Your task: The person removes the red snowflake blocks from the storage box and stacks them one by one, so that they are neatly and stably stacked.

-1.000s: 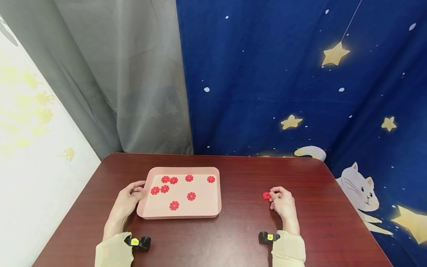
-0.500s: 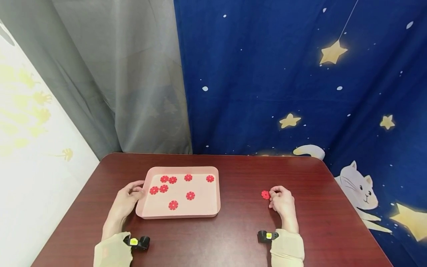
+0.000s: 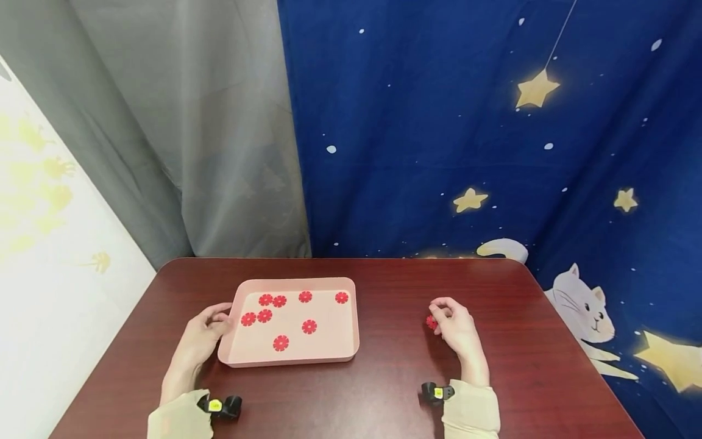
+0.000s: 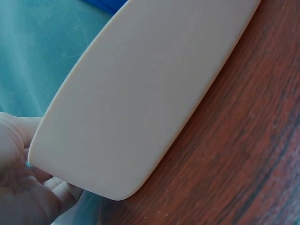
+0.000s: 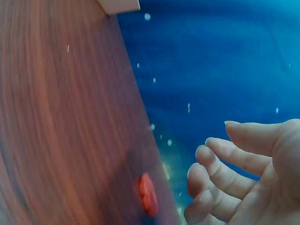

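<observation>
In the head view my left hand [image 3: 203, 334] holds the left end of a shallow pink tray [image 3: 290, 361]. Its fingers reach the tray's end wall, and the left wrist view shows the tray's pale long side [image 4: 140, 108] with the hand at one corner. My right hand [image 3: 455, 326] is over the table at right, close to a red notched plastic disc [image 3: 431, 322] partly hidden by its fingers. In the right wrist view that disc [image 5: 148, 194] is blurred and apart from the spread, loosely bent fingers [image 5: 206, 164].
Several similar red discs [image 3: 281, 343] lie flat inside the tray. A dark red wooden table [image 3: 384, 390] lies beneath, backed by a grey curtain [image 3: 241, 152] and a blue starry one [image 3: 395, 152]. Each wrist wears a black camera strap [image 3: 437, 392].
My right hand has shifted slightly left and its fingers have come off the red disc they pinched earlier. The left hand stays at the tray; the head view has moved a little.
</observation>
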{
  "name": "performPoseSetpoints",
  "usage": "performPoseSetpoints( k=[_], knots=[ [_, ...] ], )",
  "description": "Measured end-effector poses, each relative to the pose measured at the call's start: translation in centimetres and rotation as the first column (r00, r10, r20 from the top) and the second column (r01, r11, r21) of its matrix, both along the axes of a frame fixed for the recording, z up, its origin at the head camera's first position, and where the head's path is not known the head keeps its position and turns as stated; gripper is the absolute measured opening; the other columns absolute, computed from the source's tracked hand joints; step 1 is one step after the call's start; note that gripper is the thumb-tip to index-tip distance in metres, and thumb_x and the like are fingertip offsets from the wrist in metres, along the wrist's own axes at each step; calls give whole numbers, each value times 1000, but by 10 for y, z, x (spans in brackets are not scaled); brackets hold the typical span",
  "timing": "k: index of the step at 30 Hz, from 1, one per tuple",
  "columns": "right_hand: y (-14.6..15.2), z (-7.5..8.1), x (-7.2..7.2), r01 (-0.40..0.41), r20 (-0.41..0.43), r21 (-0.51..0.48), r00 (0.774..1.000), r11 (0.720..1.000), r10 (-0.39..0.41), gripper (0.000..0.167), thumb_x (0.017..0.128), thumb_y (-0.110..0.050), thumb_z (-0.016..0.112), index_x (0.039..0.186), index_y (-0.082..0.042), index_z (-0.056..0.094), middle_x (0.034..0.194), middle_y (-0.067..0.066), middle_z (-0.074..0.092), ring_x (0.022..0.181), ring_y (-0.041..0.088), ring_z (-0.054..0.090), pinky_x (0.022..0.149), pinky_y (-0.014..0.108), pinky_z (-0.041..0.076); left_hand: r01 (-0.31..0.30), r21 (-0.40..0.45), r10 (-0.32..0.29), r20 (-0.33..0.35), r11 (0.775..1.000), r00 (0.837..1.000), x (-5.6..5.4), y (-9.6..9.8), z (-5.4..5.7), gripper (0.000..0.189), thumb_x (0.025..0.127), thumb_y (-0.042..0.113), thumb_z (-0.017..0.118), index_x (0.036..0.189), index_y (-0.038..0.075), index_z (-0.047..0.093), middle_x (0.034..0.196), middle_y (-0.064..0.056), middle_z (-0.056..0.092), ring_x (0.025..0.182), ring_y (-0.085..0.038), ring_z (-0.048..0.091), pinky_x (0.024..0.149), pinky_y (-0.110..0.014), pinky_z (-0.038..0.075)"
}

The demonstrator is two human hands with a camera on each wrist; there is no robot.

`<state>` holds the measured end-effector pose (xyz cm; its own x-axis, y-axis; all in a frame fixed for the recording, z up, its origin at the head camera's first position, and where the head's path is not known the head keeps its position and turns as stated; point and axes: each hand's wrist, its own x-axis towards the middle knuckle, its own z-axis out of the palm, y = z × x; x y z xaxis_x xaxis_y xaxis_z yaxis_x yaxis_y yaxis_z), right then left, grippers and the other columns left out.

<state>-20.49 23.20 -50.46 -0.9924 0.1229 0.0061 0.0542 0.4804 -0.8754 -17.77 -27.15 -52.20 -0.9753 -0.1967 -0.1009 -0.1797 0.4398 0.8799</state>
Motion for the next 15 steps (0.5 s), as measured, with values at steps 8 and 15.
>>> performPoseSetpoints(
  k=[8, 15],
  knots=[
    [-31, 14, -2, -86, -51, 30, 995, 996, 87, 20, 96, -13, 61, 113, -4, 64, 85, 18, 67, 64, 34, 63, 59, 31, 48, 1, 8, -1, -16, 1000, 1000, -2, 0, 2, 45, 97, 10, 58, 139, 0, 47, 108, -16, 57, 88, -17, 56, 73, -22, 45],
    [-63, 19, 1, -198, -101, 64, 974, 978, 203, 16, 94, -12, 64, 110, -9, 66, 83, 14, 66, 62, 34, 63, 57, 32, 49, -1, 9, 1, -8, 1000, 1000, 0, 0, -1, 44, 96, 9, 58, 138, -1, 48, 106, -15, 58, 88, -17, 57, 74, -22, 45]
  ],
)
